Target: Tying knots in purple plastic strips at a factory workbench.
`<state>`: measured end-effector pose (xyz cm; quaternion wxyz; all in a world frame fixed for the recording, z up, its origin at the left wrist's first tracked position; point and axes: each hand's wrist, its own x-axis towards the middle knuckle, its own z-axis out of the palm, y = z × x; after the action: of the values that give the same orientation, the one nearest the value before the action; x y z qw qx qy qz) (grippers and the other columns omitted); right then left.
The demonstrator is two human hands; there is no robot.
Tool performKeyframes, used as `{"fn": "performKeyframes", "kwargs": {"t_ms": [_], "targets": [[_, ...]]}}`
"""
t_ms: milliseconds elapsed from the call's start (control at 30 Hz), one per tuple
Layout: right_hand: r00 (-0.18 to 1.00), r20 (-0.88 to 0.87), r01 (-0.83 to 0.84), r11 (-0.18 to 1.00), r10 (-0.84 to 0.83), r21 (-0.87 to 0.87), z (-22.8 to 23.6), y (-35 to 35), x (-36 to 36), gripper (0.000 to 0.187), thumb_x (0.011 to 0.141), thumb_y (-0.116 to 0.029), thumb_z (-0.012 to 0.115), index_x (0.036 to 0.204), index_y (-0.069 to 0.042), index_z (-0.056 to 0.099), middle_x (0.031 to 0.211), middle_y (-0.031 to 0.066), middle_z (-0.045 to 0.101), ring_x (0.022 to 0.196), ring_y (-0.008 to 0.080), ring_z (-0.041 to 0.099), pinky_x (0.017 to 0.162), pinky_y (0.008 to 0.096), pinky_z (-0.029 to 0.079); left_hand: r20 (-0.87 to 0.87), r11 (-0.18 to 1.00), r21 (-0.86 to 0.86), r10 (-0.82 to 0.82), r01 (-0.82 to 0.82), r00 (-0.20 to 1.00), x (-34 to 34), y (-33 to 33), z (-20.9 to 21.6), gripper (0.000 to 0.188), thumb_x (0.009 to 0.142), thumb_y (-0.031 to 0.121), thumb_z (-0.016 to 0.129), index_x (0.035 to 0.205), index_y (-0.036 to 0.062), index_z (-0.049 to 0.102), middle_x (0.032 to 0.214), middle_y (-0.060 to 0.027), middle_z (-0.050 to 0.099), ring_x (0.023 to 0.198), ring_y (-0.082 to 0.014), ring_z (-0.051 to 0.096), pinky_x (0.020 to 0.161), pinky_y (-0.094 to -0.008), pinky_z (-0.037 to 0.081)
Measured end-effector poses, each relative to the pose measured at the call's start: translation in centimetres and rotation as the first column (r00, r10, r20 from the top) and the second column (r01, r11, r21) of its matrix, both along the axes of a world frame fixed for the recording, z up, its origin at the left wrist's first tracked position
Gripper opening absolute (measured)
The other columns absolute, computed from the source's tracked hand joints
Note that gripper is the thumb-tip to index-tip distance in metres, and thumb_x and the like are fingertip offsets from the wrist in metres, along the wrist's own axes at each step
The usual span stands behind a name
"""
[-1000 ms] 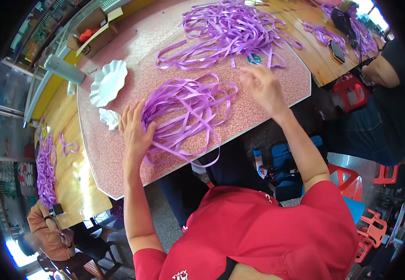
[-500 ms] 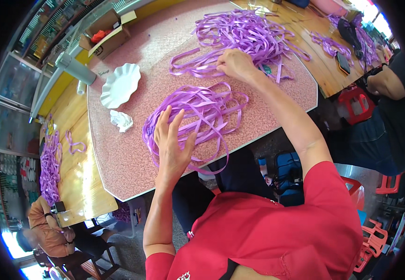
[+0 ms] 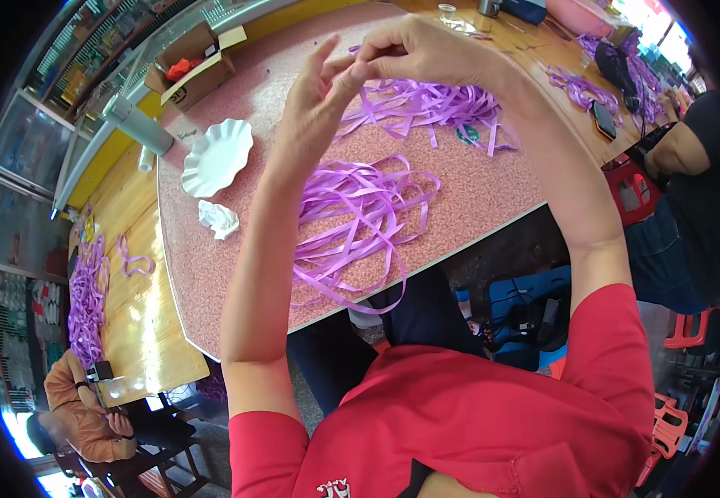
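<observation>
Both my hands are raised over the far part of the pink speckled table [image 3: 210, 307], their fingertips meeting. My right hand [image 3: 430, 54] is closed in a pinch, with a bit of purple ribbon [image 3: 353, 50] showing beside its fingers. Thumb and forefinger of my left hand [image 3: 314, 104] come together at the same spot, the other fingers loosely raised; what lies between them is hidden. Beyond and below the hands spreads a far heap of purple ribbon [image 3: 439, 108], partly covered by my right hand. A nearer heap of looped ribbon [image 3: 360, 216] lies beside my left forearm, one loop hanging past the table edge.
Left on the table are a white scalloped plate [image 3: 219, 158], crumpled tissue [image 3: 218, 218], a grey-green flask [image 3: 136, 124] and an open cardboard box [image 3: 198, 70]. More ribbon [image 3: 88, 307] lies on the left wooden table. Other people sit at left and right; a phone [image 3: 603, 120] rests at right.
My left hand has left the near ribbon heap and risen to the far side. My right hand has lifted from the far heap and moved up to meet it.
</observation>
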<state>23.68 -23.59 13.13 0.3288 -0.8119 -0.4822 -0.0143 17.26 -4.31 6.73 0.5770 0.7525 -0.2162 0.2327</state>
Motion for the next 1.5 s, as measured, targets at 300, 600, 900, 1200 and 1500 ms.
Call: {"fn": "performKeyframes", "kwargs": {"t_ms": [300,600,900,1200,1500], "targets": [[0.942,0.177,0.313,0.937,-0.286,-0.153,4.4,-9.8,0.2,0.021,0.082,-0.017,0.073,0.091,0.002,0.071,0.077,0.0084,0.069,0.069,0.0114,0.061,0.066,0.0278,0.049,-0.304,0.948,-0.178,-0.307,0.263,0.902,-0.4,2.4,-2.7,0.031,0.098,0.03,0.06,0.103,0.0008,0.068,0.088,-0.0026,0.066,0.085,-0.0098,0.058,0.086,-0.0265,0.044],[0.994,-0.01,0.111,0.97,-0.112,0.214,5.0,-13.6,1.8,0.02,0.085,-0.021,0.071,0.09,-0.002,0.072,0.081,0.0072,0.07,0.075,0.011,0.063,0.07,0.0278,0.05,-0.327,0.928,-0.139,-0.372,0.345,0.869,0.2,1.8,-2.0,0.025,0.097,0.026,0.062,0.101,0.0017,0.066,0.086,-0.0033,0.065,0.082,-0.0101,0.06,0.083,-0.0276,0.048],[0.971,-0.22,0.116,0.989,-0.095,0.087,-4.0,-4.0,-0.6,0.051,0.092,-0.037,0.067,0.127,-0.001,0.06,0.119,0.0135,0.066,0.11,0.0232,0.062,0.103,0.0358,0.043,-0.357,0.932,-0.132,-0.361,0.337,0.862,1.0,0.5,-1.5,0.02,0.097,0.024,0.061,0.1,0.0043,0.066,0.09,-0.0021,0.065,0.083,-0.0105,0.06,0.08,-0.0261,0.048],[0.703,-0.71,0.407,0.841,-0.038,0.357,-7.6,-2.9,-1.1,0.024,0.092,-0.025,0.07,0.099,-0.003,0.074,0.062,-0.0071,0.055,0.047,-0.0001,0.032,0.041,0.0188,0.023,-0.358,0.918,0.086,-0.334,0.387,0.872,4.2,0.7,-1.0,0.02,0.098,0.02,0.059,0.106,0.0019,0.064,0.091,-0.0025,0.065,0.086,-0.0101,0.06,0.079,-0.0245,0.048],[0.879,-0.297,0.472,0.774,-0.374,0.423,-6.3,-7.1,-1.4,0.022,0.094,-0.017,0.062,0.108,-0.003,0.072,0.08,0.0004,0.068,0.06,0.0025,0.048,0.05,0.0196,0.032,-0.082,0.814,0.522,0.344,-0.254,0.935,11.2,11.5,-4.2,0.059,0.097,0.047,0.05,0.136,0.0029,0.053,0.147,-0.0195,0.044,0.138,-0.0354,0.038,0.113,-0.0399,0.031]]}}
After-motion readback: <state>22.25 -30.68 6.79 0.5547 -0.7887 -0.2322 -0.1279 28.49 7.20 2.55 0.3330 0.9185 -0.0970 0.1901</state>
